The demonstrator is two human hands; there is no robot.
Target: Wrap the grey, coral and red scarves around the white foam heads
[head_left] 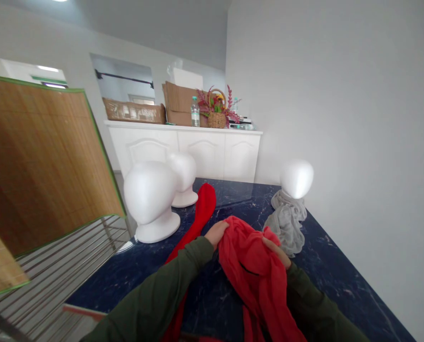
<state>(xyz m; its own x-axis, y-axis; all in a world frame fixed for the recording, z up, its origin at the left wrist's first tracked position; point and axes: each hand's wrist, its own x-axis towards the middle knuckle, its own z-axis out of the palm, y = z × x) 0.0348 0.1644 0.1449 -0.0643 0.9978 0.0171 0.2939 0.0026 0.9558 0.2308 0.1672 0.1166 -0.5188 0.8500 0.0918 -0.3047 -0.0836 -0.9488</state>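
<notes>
A coral-red scarf (pixel 249 251) is bunched between my two hands, its long ends hanging toward the table's near edge. My left hand (pixel 217 232) is closed on its upper left edge. On the opposite side, my right hand (pixel 278 251) grips the fabric with the thumb on top; its other fingers are partly hidden. A brighter red strip of cloth (pixel 194 228) lies lengthwise on the table, passing under my left sleeve. To the right stands a white mannequin head (pixel 297 178) with a grey scarf (pixel 288 223) wrapped round its neck.
Two bare white mannequin heads, one nearer (pixel 149 194) and one behind (pixel 183 173), stand at the left of the dark blue marbled table (pixel 326 261). A bamboo mat (pixel 44 161) hangs over a metal rack (pixel 72 256). Behind, a white cabinet (pixel 201 149) carries boxes, bottles and a flower basket (pixel 217 118).
</notes>
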